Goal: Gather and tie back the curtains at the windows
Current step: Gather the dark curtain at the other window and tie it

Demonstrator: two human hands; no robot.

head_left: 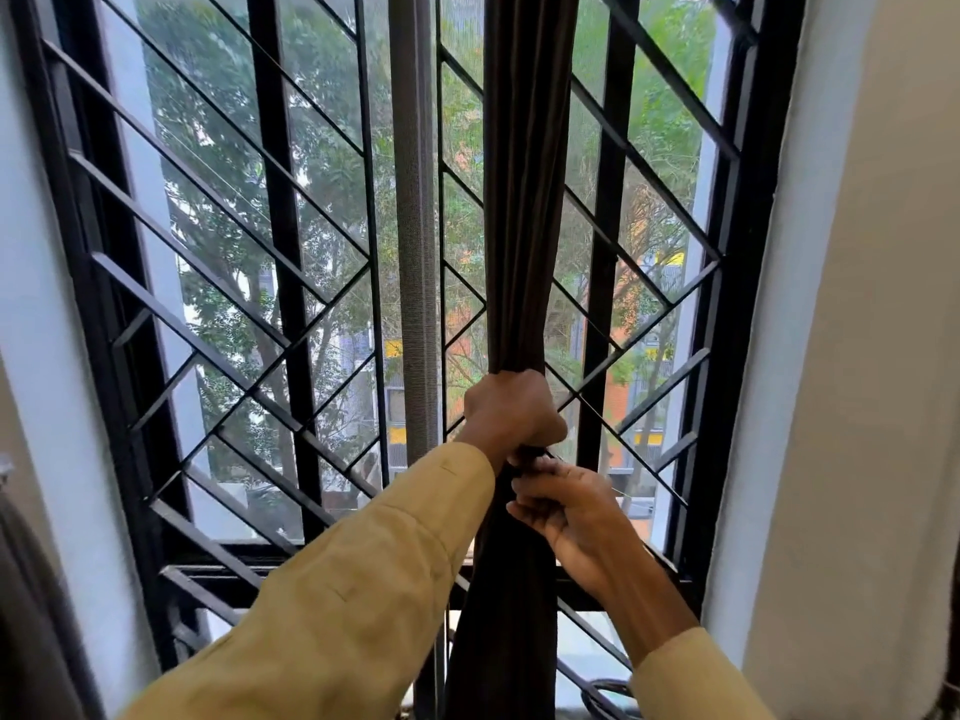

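Observation:
A dark brown curtain (524,200) hangs bunched into one narrow column in front of the barred window. My left hand (511,410) is clenched around the bunch at mid height, squeezing it tight. Just below it, my right hand (563,506) pinches the curtain's folds between fingers and thumb on the right side of the bunch. Beneath both hands the fabric (498,641) widens and drops out of view. No tie-back or cord is visible.
A black metal grille (280,252) with diagonal bars covers the window, and a grey mesh strip (413,226) runs down its middle. White walls (852,356) flank the opening. Another dark curtain edge (26,615) shows at lower left. Dark cables (605,696) lie at the bottom.

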